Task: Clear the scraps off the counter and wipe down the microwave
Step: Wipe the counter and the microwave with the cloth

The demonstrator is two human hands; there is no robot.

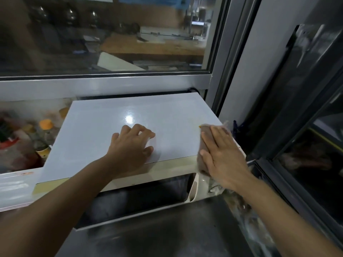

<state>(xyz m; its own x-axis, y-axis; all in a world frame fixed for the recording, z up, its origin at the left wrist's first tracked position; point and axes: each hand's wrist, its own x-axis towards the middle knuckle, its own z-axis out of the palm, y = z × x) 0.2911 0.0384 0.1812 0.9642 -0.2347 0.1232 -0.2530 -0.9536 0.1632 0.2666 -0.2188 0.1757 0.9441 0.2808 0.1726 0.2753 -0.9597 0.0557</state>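
Observation:
A white microwave stands on the steel counter under a window, its dark door facing me. My left hand rests on the middle of the microwave's top with fingers bent and spread, holding nothing. My right hand lies flat, fingers straight, pressing a brown cloth against the top's right front corner. Most of the cloth is hidden under the hand.
Bottles with orange and red caps crowd the space left of the microwave. A dark glass-fronted appliance stands close on the right. A white ledge runs at the left, and a black cable sits behind the microwave.

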